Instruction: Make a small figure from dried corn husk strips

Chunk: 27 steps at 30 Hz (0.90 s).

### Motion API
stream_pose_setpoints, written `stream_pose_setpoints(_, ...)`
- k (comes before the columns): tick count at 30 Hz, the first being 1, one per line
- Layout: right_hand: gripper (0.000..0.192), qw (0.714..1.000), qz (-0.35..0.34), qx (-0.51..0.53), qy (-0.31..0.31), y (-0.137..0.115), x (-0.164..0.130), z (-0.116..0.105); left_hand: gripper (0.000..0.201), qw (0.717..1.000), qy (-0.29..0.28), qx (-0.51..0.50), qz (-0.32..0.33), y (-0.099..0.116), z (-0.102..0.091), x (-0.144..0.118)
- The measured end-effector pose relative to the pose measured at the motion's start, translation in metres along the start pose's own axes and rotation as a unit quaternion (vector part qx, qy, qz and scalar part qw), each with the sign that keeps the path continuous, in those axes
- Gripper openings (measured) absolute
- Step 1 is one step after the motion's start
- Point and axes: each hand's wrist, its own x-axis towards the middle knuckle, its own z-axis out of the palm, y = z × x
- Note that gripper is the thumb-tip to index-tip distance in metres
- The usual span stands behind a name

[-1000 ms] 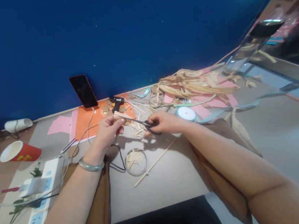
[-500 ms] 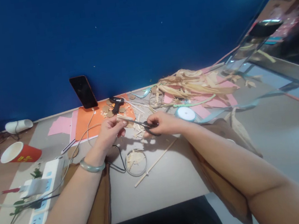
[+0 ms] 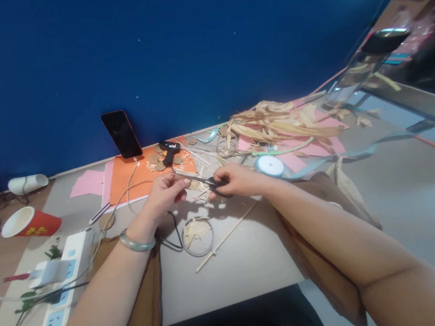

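Just in front of the orange sheet [image 3: 130, 180], the left hand [image 3: 163, 195] pinches a pale husk strip [image 3: 184, 173] while the right hand [image 3: 235, 179] grips closed scissors [image 3: 208, 181]. A clean cut likely wants the strip held taut, fingers clear of the blades.

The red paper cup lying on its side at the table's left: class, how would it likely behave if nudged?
The red paper cup lies on its side, so it would probably roll, curving because it tapers. It looks empty and thin-walled, so likely light and easily crushed.
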Motion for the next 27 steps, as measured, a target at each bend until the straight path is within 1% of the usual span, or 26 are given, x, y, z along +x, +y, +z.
stream_pose_setpoints(6, 0.039, 1.000, -0.003, 0.014, -0.017, 0.001, 0.000, 0.002, 0.028, 0.999, -0.022, 0.003, -0.034, 0.005, 0.004, -0.002)
stream_pose_setpoints(9, 0.039, 1.000, 0.004, 0.019, -0.014, 0.003, 0.001, 0.003, 0.030, 0.999, -0.028, 0.010, -0.030, 0.003, 0.004, -0.001)
stream_pose_setpoints(12, 0.039, 1.000, 0.010, 0.006, -0.008, 0.006, 0.002, 0.003, 0.031, 0.998, -0.049, 0.013, -0.025, 0.000, 0.003, 0.001)
stream_pose_setpoints(15, 0.039, 1.000, 0.004, -0.002, 0.002, 0.009, 0.004, 0.001, 0.029, 0.998, -0.058, -0.027, -0.025, -0.001, 0.002, 0.003)
stream_pose_setpoints(17, 0.041, 1.000, -0.003, 0.002, 0.017, 0.010, 0.004, -0.002, 0.028, 0.996, -0.046, -0.075, -0.025, -0.001, 0.000, 0.004)
stream_pose_setpoints(20, 0.043, 0.999, -0.005, -0.011, 0.034, 0.008, 0.003, -0.006, 0.030, 0.990, -0.009, -0.136, -0.024, 0.000, -0.006, 0.005)
stream_pose_setpoints(23, 0.044, 0.999, 0.000, -0.030, 0.014, 0.005, 0.001, -0.009, 0.033, 0.988, 0.025, -0.154, -0.014, 0.001, -0.012, 0.007)
stream_pose_setpoints(25, 0.045, 0.999, 0.008, -0.035, -0.007, 0.004, 0.000, -0.009, 0.032, 0.988, 0.038, -0.147, -0.006, 0.001, -0.015, 0.007)
stream_pose_setpoints(27, 0.046, 0.999, 0.014, -0.039, -0.024, 0.003, 0.000, -0.010, 0.037, 0.989, 0.047, -0.143, 0.000, 0.002, -0.016, 0.007)
